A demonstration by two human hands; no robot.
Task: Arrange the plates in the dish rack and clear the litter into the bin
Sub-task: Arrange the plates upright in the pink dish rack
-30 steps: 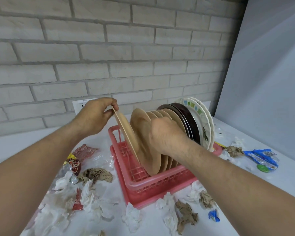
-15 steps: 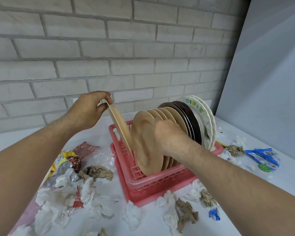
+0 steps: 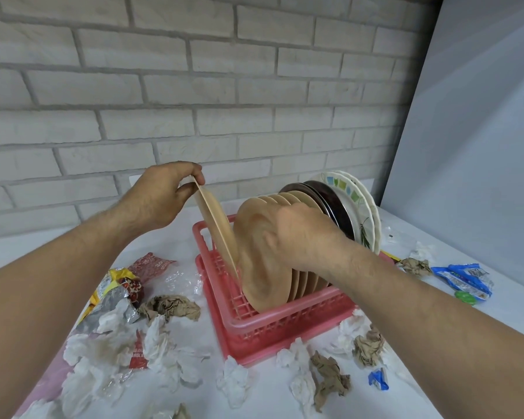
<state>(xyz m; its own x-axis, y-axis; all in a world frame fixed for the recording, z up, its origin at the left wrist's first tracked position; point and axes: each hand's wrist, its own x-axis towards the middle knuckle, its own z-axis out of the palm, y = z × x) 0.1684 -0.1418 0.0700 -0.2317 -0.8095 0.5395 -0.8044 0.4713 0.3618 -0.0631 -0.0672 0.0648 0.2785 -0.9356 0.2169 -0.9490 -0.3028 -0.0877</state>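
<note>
Pinching tilted plate [image 3: 217, 228] by rim, left hand [image 3: 161, 192] raised, right hand [image 3: 303, 237] against racked plates [image 3: 263, 282], fingers hidden

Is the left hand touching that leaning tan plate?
Touching. The head view shows the left hand pinching the top rim of the leaning tan plate, while the right hand grips the upright tan plates.

We see a white table [image 3: 502, 322] with a pink dish rack [image 3: 288, 325] standing near its middle. Left of the rack lie a red wrapper [image 3: 152, 266], a yellow-and-silver packet [image 3: 112, 294], clear plastic [image 3: 183, 279], a brown paper wad [image 3: 171, 306] and white tissues [image 3: 161, 343]. At the right, blue wrappers [image 3: 463, 278] lie beside a small green thing [image 3: 465, 297], perhaps a cap.
</note>
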